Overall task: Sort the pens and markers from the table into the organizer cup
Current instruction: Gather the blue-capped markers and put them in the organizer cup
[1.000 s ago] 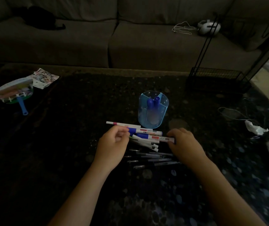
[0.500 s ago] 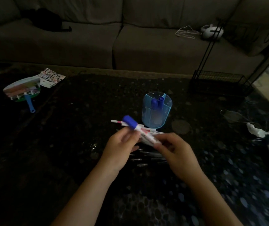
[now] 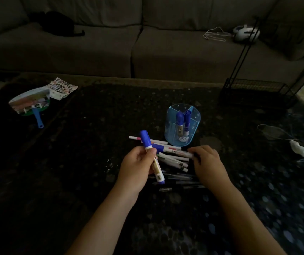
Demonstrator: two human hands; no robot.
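A translucent blue organizer cup point(image 3: 182, 137) stands on the dark table point(image 3: 92, 144), holding two blue-capped markers point(image 3: 182, 119). In front of it lies a pile of white pens and markers point(image 3: 173, 157), with dark pens point(image 3: 180, 181) nearer to me. My left hand point(image 3: 138, 166) is shut on a blue-capped marker point(image 3: 145, 142), held nearly upright over the pile's left side. My right hand point(image 3: 208, 164) rests on the pile's right end, its fingertips pinching the end of a white marker point(image 3: 182, 153) that still lies on the pile.
A hand fan with a blue handle point(image 3: 31, 105) and a printed paper point(image 3: 62, 87) lie at the far left. A black wire rack point(image 3: 254, 89) stands at the back right, with crumpled tissue point(image 3: 302, 150) and a cord to the right. A sofa point(image 3: 147, 43) runs behind the table.
My left hand lifted a blue-capped marker off the pile and turned it upright. My right hand let go of it and moved back down to the pile's right end.
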